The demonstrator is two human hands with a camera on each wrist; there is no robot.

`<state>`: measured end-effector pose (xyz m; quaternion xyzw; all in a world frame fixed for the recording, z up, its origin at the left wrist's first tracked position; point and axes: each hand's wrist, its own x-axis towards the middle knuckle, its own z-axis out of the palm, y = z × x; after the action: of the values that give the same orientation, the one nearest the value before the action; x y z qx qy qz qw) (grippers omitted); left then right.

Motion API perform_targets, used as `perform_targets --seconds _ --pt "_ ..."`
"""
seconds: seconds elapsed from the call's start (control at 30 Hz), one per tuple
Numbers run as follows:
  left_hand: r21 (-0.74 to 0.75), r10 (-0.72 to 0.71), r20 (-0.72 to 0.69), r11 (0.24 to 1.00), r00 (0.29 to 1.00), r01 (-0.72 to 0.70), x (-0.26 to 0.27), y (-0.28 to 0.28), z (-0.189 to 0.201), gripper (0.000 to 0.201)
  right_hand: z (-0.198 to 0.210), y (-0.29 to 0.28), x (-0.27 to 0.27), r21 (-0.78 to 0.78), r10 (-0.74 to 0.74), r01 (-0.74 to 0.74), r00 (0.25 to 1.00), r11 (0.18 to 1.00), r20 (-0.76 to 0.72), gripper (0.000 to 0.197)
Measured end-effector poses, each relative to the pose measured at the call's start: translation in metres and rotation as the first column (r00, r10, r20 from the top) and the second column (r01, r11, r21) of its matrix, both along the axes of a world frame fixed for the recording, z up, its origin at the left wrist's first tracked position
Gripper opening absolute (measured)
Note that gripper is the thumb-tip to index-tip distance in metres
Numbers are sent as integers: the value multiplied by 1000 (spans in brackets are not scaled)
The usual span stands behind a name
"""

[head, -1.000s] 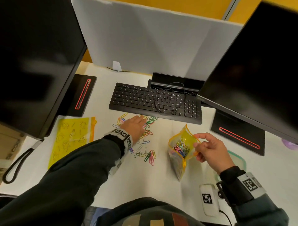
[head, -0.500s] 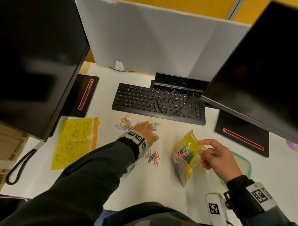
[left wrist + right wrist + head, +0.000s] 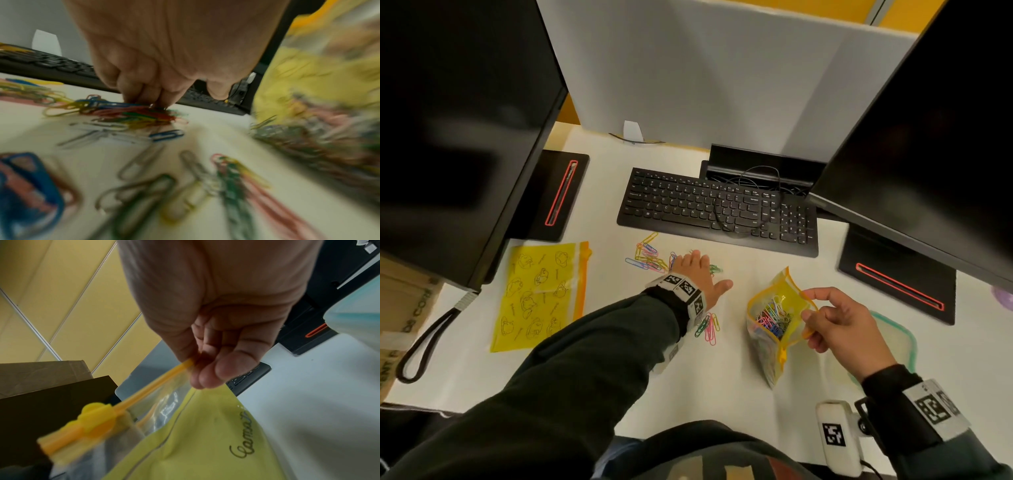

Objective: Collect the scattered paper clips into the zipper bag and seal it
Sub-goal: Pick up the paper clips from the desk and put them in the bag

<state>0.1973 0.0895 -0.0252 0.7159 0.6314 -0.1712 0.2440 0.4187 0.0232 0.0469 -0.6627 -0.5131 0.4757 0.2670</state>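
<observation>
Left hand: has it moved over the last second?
Yes. The left hand has drawn back from the keyboard's front edge, toward the person and slightly right, fingertips pressing on paper clips.

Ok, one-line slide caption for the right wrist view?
Right hand pinches the orange zip track of the yellow zipper bag, slider further along.

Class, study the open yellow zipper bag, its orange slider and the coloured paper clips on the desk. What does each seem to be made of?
The yellow zipper bag: thin flexible plastic film, glossy and partly see-through; it creases and glints. Its orange slider: stiff moulded plastic, matte. The coloured paper clips: probably bent wire with coloured coating; a few look bare silver.
</observation>
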Motion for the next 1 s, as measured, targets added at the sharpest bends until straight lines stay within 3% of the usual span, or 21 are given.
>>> perform_targets --seconds 0.13,0.27,0.4,0.6,0.7,0.77,0.93,1.0 --pt "32 6 78 999 997 -8 -15 -17 3 73 2 0 1 6 -3 3 1000 1000 3 19" --pt "174 213 164 955 963 -241 -66 -3 3 63 -1 2 1 -8 3 -3 1000 1000 -3 20" --pt "-2 311 157 949 937 -314 -90 -1 -3 64 0 6 -2 -15 13 -13 1000 1000 -3 19" --pt "-56 217 166 976 962 -211 -71 -38 -4 56 1 10 0 -13 27 -27 999 1000 17 20" --pt "-42 218 180 976 959 -214 -65 -50 0 59 1 11 1 -14 31 -31 999 999 15 19" --pt "14 283 205 956 937 -292 -62 -57 3 64 0 11 1 -14 27 -27 1000 1000 7 20" --pt "-18 370 125 929 921 -371 -60 -59 4 109 0 12 1 -18 34 -34 999 999 6 20" --pt "-17 383 141 923 913 -385 -58 -52 3 100 0 13 1 -15 32 -32 999 999 6 20"
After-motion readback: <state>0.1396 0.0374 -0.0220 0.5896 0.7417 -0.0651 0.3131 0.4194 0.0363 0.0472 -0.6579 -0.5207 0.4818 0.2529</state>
